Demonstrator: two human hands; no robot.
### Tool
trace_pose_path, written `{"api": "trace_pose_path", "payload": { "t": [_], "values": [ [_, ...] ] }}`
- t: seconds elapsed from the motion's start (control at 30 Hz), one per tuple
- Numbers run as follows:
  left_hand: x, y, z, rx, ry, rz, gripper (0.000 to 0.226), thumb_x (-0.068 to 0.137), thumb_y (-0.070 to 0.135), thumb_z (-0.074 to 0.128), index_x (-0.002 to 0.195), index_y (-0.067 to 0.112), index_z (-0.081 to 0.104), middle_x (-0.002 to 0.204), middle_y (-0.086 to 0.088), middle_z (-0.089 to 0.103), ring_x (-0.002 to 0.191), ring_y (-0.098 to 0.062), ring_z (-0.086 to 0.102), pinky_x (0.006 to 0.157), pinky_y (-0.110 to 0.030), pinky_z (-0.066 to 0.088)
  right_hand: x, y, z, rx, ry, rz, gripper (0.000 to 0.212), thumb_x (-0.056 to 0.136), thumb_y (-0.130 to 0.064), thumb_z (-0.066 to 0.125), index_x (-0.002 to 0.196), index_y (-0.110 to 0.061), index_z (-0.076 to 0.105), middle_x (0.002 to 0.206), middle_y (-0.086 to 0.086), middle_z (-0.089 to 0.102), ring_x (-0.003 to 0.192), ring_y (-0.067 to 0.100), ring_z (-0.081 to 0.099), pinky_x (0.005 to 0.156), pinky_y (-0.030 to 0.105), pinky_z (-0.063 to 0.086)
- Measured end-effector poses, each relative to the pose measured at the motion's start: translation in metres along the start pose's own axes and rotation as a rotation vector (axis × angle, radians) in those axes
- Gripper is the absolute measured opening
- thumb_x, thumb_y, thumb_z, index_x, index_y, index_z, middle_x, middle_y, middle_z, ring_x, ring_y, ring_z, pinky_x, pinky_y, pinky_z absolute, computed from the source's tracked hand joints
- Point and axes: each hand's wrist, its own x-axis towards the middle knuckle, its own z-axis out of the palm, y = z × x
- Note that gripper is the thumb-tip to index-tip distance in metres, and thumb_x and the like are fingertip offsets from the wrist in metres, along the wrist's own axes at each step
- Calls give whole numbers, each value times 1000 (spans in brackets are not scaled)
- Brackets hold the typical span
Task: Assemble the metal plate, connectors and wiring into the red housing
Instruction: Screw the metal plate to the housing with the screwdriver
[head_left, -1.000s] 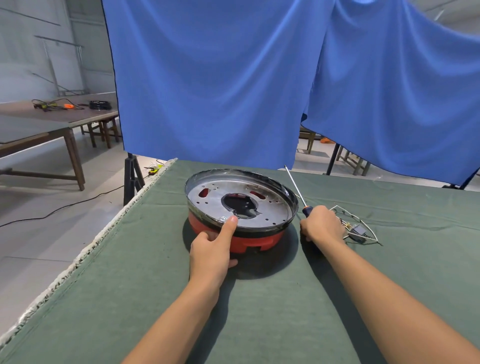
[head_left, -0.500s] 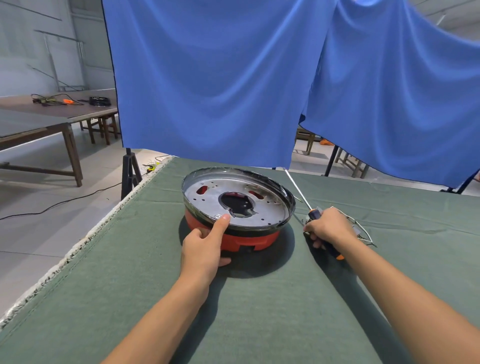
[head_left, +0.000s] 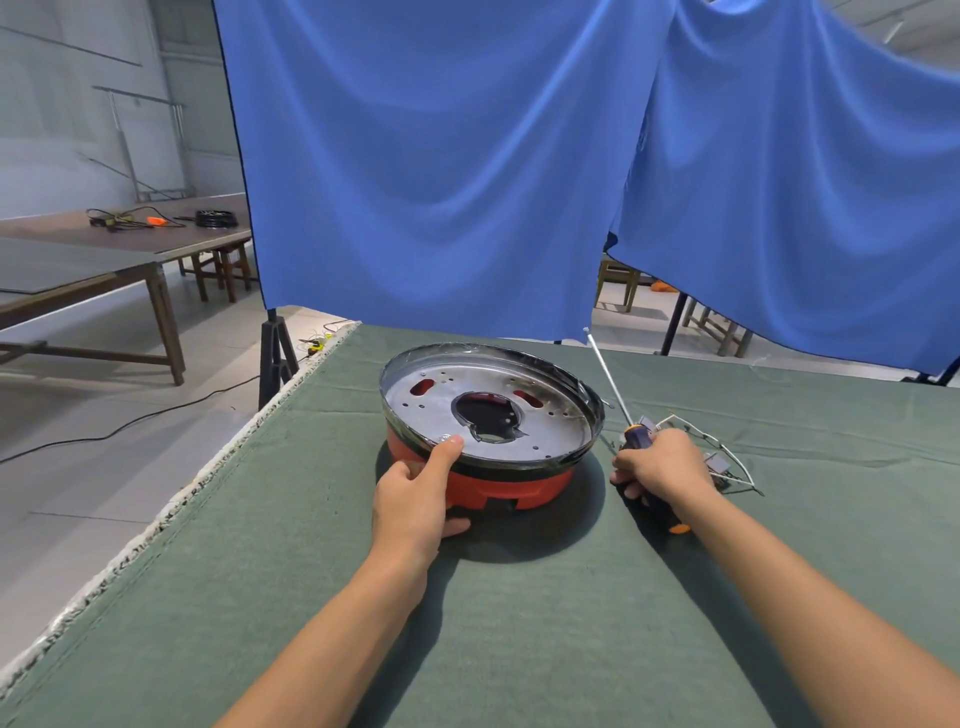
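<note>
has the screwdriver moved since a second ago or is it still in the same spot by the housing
No clear move. The right hand grips the screwdriver in the same spot beside the red housing, shaft pointing away.

A table (head_left: 545, 623) draped in dark green felt cloth is carrying everything, its frayed pale left edge (head_left: 171, 499) running toward the far left corner. The red housing (head_left: 498, 486) is sitting on the cloth near the far edge, slightly left of centre, casting a round shadow toward the near edge. Just right of it, a tangle of wiring (head_left: 722, 457) with what may be small grey connectors is lying on the cloth, toward the right edge.
</note>
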Motion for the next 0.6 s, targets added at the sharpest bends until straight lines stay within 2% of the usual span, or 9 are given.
{"api": "trace_pose_path", "payload": {
  "t": [0.07, 0.17, 0.27, 0.33, 0.4, 0.53, 0.6],
  "values": [
    [1, 1, -1, -26, -5, -15, 34, 80, 41, 68, 85, 10, 55, 91, -10, 61, 77, -22, 67, 53, -32, 56, -1, 5, -7, 237, 1, 17, 7, 79, -2, 63, 73, -3, 60, 54, 4, 67, 37, 16, 54, 44, 25, 44],
    [0, 2, -2, -63, 8, -20, 37, 80, 40, 67, 94, 9, 52, 96, -12, 62, 84, -29, 69, 55, -34, 55, -8, 0, -26, 417, 25, -23, 10, 79, 1, 64, 71, -4, 61, 53, 3, 66, 32, 10, 50, 36, 17, 40],
    [-2, 1, -2, -67, 48, 3, 40, 80, 40, 66, 100, 11, 48, 97, -12, 60, 76, -28, 69, 58, -35, 57, -20, -15, -49, 481, 60, -122, 14, 78, 1, 64, 65, -6, 61, 57, 4, 68, 32, 9, 50, 38, 18, 40],
    [-3, 1, -3, -75, 82, 24, 39, 81, 38, 64, 106, 12, 48, 92, -11, 59, 76, -30, 67, 55, -33, 54, -31, -29, -64, 513, 85, -191, 15, 79, -2, 65, 66, -9, 61, 56, 1, 69, 34, 8, 51, 41, 20, 42],
    [-4, 4, -3, -67, 97, 47, 31, 81, 36, 62, 100, 14, 52, 85, -10, 60, 72, -30, 63, 52, -30, 49, -44, -45, -78, 563, 75, -249, 13, 79, -5, 67, 69, -10, 62, 58, -1, 70, 35, 8, 52, 40, 18, 42],
    [-10, 13, -7, -100, 41, 42, 24, 72, 36, 63, 77, 13, 59, 60, -3, 48, 43, -16, 42, 46, -25, 34, -72, -76, -95, 562, -27, -307, 10, 80, -8, 70, 73, -9, 63, 64, 1, 72, 38, 9, 53, 39, 18, 43],
    [-13, 18, -11, -85, -2, 2, 28, 60, 41, 67, 68, 15, 60, 61, -5, 50, 51, -18, 44, 51, -29, 34, -85, -89, -95, 528, -78, -345, 10, 80, -7, 69, 72, -9, 63, 63, 2, 72, 38, 9, 52, 39, 18, 42]
  ]
}}
